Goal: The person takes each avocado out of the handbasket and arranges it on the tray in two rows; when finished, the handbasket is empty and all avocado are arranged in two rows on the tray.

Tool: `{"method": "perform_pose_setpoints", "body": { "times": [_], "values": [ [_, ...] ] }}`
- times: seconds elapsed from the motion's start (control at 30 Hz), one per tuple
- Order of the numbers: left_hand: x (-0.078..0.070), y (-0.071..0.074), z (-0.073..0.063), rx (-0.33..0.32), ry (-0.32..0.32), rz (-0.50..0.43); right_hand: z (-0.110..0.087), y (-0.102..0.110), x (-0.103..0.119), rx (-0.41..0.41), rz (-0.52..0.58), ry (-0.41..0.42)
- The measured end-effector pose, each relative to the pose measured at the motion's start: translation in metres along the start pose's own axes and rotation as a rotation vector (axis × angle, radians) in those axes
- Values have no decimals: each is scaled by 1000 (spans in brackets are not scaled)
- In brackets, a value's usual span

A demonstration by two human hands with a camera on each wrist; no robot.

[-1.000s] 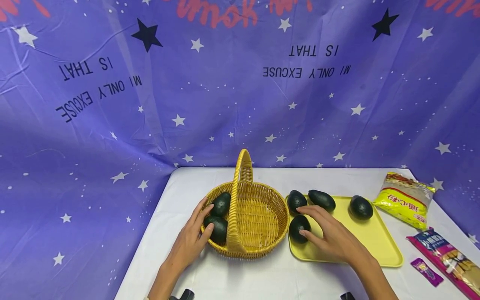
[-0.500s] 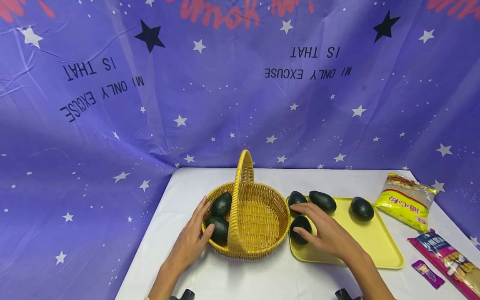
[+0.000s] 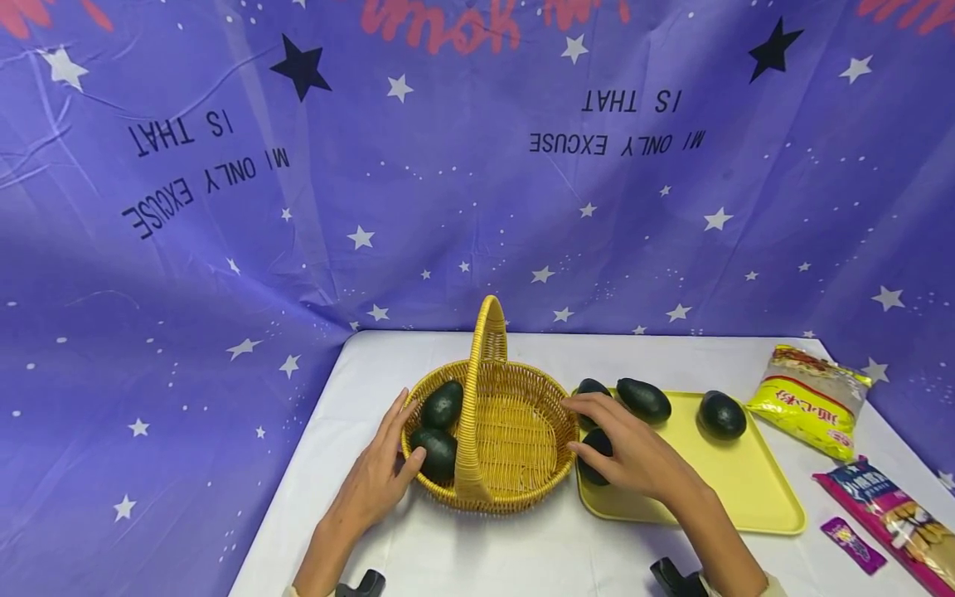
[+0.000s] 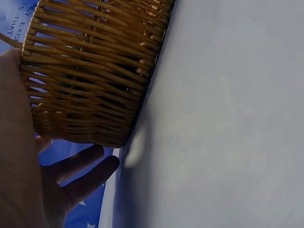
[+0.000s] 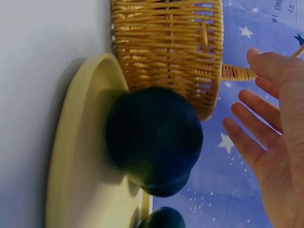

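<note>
A yellow wicker basket (image 3: pixel 515 448) with a tall handle stands on the white-covered table. Two dark green avocados lie in its left part, one farther back (image 3: pixel 442 405), one nearer (image 3: pixel 434 454). My left hand (image 3: pixel 376 477) rests against the basket's left side, thumb at the rim by the nearer avocado; the left wrist view shows two fingers stretched out beside the wicker wall. My right hand (image 3: pixel 630 448), holding nothing, hovers with loosely extended fingers above the near-left avocado (image 5: pixel 154 135) on a yellow tray (image 3: pixel 739 485), fingertips close to the basket's right rim.
Other avocados on the tray lie at the back left (image 3: pixel 593 387), back middle (image 3: pixel 644 401) and right (image 3: pixel 722 416). Farther right are a yellow food bag (image 3: pixel 809 402), a long pink-and-blue packet (image 3: pixel 888 518) and a small purple packet (image 3: pixel 853 545). A purple star-printed cloth (image 3: pixel 477 182) hangs behind.
My right hand has moved left from over the tray's avocados to the basket's right rim. My left hand keeps its place at the basket; the avocados stay where they were.
</note>
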State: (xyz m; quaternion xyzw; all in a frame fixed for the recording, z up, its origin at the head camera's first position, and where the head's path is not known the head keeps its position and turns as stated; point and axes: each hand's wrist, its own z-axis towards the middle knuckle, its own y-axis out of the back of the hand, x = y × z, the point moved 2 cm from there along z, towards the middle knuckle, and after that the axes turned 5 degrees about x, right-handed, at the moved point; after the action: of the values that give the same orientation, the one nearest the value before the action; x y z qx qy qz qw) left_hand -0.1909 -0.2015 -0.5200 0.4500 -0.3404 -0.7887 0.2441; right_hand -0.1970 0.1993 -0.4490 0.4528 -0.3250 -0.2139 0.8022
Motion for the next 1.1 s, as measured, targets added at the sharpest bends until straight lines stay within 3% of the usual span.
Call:
{"method": "perform_pose_setpoints", "body": {
  "times": [0.53,1.1],
  "values": [
    [12,20,-3,-34,-92,89,47,-17,24,79,95,123],
    [18,23,-5,-55,-140,55,64,-38,41,119,146,178]
  ]
}}
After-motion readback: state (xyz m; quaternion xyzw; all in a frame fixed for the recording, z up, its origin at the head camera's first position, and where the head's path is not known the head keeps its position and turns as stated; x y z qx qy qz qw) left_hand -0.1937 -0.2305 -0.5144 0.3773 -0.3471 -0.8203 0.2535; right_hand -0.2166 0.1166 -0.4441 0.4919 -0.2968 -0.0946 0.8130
